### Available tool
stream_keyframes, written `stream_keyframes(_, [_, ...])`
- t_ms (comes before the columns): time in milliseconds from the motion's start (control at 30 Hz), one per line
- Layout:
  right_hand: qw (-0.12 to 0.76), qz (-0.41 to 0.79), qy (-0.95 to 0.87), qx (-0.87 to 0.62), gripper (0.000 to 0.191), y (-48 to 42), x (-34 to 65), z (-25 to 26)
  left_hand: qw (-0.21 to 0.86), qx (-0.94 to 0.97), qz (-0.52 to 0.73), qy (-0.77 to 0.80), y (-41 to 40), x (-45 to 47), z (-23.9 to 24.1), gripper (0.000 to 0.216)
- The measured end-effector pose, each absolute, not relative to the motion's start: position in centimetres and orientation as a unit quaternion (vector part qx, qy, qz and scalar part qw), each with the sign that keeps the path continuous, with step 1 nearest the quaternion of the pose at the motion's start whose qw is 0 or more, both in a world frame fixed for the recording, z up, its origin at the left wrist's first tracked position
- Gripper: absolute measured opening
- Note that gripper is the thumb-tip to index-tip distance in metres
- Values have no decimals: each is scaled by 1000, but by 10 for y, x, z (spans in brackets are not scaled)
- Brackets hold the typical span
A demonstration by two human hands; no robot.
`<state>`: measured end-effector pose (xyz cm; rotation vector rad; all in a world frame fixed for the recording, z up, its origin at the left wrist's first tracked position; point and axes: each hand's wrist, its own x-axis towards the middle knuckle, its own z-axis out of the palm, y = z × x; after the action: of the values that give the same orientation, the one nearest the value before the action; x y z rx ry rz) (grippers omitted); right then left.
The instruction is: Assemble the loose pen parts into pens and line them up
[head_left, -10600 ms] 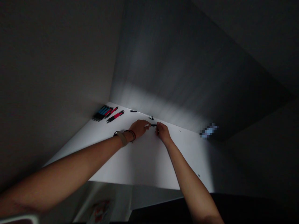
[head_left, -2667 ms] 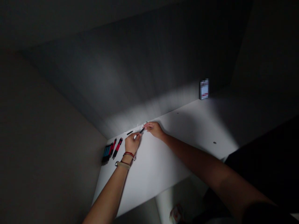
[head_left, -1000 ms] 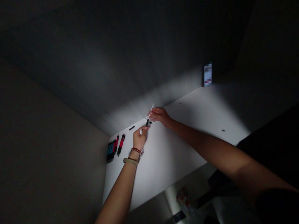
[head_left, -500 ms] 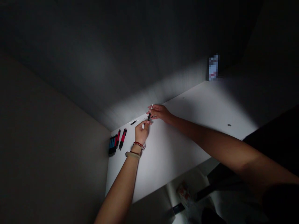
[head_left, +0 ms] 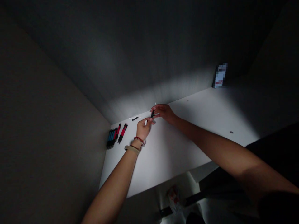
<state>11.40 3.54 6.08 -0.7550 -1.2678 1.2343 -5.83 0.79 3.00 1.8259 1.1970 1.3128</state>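
My left hand [head_left: 143, 129] is pinched round a short black pen barrel [head_left: 152, 114] that sticks up from my fingers over the white tabletop [head_left: 163, 149]. Right beside it, my right hand [head_left: 163, 111] is closed on a thin white refill [head_left: 155, 105] whose end points up, touching the barrel's top. Both hands meet near the table's far edge by the wall. My left wrist wears a band and a red cord.
A row of red and blue pens [head_left: 115, 135] lies at the table's far left corner. One small black pen part [head_left: 135, 118] lies by the back edge. A small box [head_left: 220, 75] stands at the far right against the dark wall.
The view has shifted slightly and both hands sit a little to the right. The refill and barrel stay held together between the fingers, with the refill lower in the barrel than a second ago.
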Motion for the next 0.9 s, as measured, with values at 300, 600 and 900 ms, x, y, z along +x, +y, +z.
stream_keyframes(300, [548,472,-594,-351,53,32,110,61,311,675,493,452,9,-52,28,27])
stream_keyframes(600, [590,362,-597,-406,48,45,130,59,294,519,639,485,21,-65,26,28])
stream_keyframes(900, [581,318,-600,-448,42,56,143,49,244,514,695,439,27,-76,28,30])
